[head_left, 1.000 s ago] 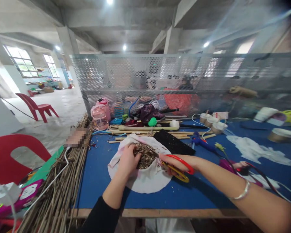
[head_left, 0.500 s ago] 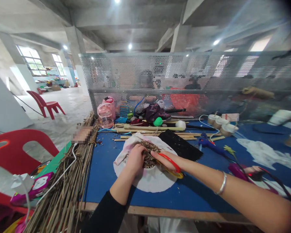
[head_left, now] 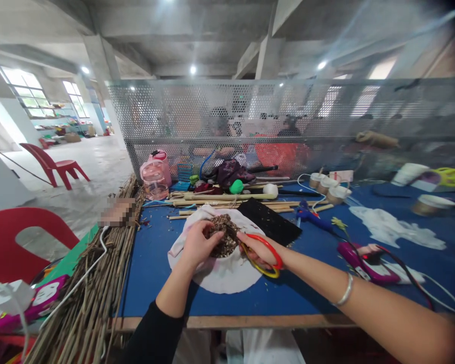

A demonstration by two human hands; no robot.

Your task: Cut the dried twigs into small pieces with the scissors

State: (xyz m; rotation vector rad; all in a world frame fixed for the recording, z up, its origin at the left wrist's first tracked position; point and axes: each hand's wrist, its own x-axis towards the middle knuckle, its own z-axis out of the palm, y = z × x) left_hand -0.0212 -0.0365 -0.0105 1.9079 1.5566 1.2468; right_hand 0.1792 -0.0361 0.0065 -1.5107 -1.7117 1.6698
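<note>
A pale round cloth (head_left: 227, 280) lies on the blue table, with a heap of brown chopped plant bits (head_left: 224, 227) on its middle. My left hand (head_left: 199, 242) rests at the left side of the heap, thumb and fingers apart; some fingertips are hidden among the bits. At the heap's right edge, my right hand (head_left: 256, 248) is closed around scissors (head_left: 273, 273) with red and yellow handles. Their blades point toward the heap and are mostly hidden. Beyond my right hand is a black sheet (head_left: 275, 222) sprinkled with small crumbs.
A bundle of dry stalks (head_left: 89, 283) runs along the table's left edge, crossed by a white cable. Pale sticks (head_left: 227, 197), a green ball (head_left: 236, 187) and a pink bottle (head_left: 154, 179) stand behind. Rightward lie a blue glue gun (head_left: 313, 216), paper cups (head_left: 337, 194) and white plastic (head_left: 398, 227).
My right hand has drawn back slightly from the heap and turned, showing more of the scissors' handles. My left thumb has spread away from its fingers. The view has swung right.
</note>
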